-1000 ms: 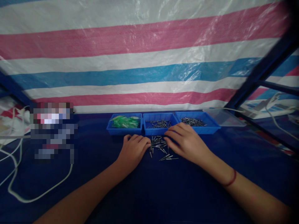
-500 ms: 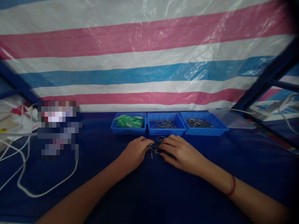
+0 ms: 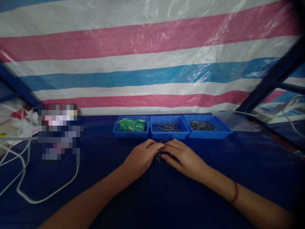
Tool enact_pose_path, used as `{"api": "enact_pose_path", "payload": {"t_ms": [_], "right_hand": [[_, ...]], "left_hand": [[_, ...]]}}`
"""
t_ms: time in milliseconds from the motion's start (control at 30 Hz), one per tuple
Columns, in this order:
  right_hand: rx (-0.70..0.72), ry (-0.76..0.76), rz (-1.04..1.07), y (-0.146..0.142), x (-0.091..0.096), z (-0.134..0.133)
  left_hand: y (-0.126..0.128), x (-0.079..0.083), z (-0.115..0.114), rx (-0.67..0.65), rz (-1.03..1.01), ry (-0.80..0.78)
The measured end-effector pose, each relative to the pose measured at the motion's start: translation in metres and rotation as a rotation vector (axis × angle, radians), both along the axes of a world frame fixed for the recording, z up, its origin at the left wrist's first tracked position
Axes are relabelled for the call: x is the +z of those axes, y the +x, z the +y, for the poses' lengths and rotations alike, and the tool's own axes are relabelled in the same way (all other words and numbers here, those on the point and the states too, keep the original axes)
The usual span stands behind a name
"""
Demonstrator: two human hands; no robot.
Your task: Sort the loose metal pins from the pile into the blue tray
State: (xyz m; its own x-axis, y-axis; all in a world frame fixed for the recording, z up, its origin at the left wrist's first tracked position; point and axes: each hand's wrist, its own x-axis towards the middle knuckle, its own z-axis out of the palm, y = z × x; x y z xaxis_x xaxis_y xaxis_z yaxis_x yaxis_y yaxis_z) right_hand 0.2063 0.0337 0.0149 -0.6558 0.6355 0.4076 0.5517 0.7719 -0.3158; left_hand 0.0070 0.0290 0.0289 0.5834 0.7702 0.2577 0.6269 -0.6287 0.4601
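A small heap of thin metal pieces that look like blind rivets (image 3: 159, 157) lies on the blue table, partly hidden by my hands. My left hand (image 3: 142, 156) curls around the heap from the left, its thumb reaching to the fingertips of the other hand. From the right, my right hand (image 3: 183, 156) bends its fingers over the same rivets, thumb below. Just behind stands the middle blue bin (image 3: 159, 135), with loose rivets (image 3: 169, 127) inside. The right bin (image 3: 212, 136) holds a denser pile of similar pieces (image 3: 202, 126).
On the left, a third blue bin (image 3: 131, 135) contains green plastic packets (image 3: 132, 124). White cables (image 3: 47, 198) loop across the table's left side near a blurred-out patch. A clear plastic sheet or lid (image 3: 243, 123) lies right of the bins. A striped tarp (image 3: 143, 73) hangs behind.
My left hand has moved right, closer to my right hand, covering more of the rivets. My right hand has stayed nearly in place. The bins have not changed.
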Motion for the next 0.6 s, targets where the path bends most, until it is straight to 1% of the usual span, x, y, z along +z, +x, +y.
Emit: {"api": "enact_pose_path", "payload": {"t_ms": [100,167,233,300,367,467,533,600], "right_hand": [[-0.032,-0.034,0.063,0.001,0.0,0.0],[-0.088,-0.057,0.137,0.002,-0.001,0.0],[-0.118,-0.066,0.187,0.003,-0.001,0.001],[-0.092,-0.072,0.184,0.003,-0.001,0.001],[-0.043,-0.08,0.176,0.003,0.001,0.0],[-0.017,-0.13,0.242,0.001,0.004,-0.001],[-0.027,-0.192,0.318,0.0,0.004,-0.002],[-0.054,-0.249,0.387,-0.002,0.003,-0.004]], "left_hand": [[0.005,0.0,-0.001,0.026,-0.156,0.005],[0.007,-0.001,-0.001,0.054,-0.215,-0.006],[0.008,-0.004,-0.001,0.048,-0.257,-0.03],[0.009,-0.006,-0.002,0.04,-0.316,-0.061],[0.011,-0.009,-0.003,0.062,-0.409,-0.101],[0.016,-0.012,-0.004,0.134,-0.633,-0.203],[0.018,-0.013,-0.004,0.16,-0.791,-0.314],[0.02,-0.013,-0.003,0.173,-0.875,-0.428]]}}
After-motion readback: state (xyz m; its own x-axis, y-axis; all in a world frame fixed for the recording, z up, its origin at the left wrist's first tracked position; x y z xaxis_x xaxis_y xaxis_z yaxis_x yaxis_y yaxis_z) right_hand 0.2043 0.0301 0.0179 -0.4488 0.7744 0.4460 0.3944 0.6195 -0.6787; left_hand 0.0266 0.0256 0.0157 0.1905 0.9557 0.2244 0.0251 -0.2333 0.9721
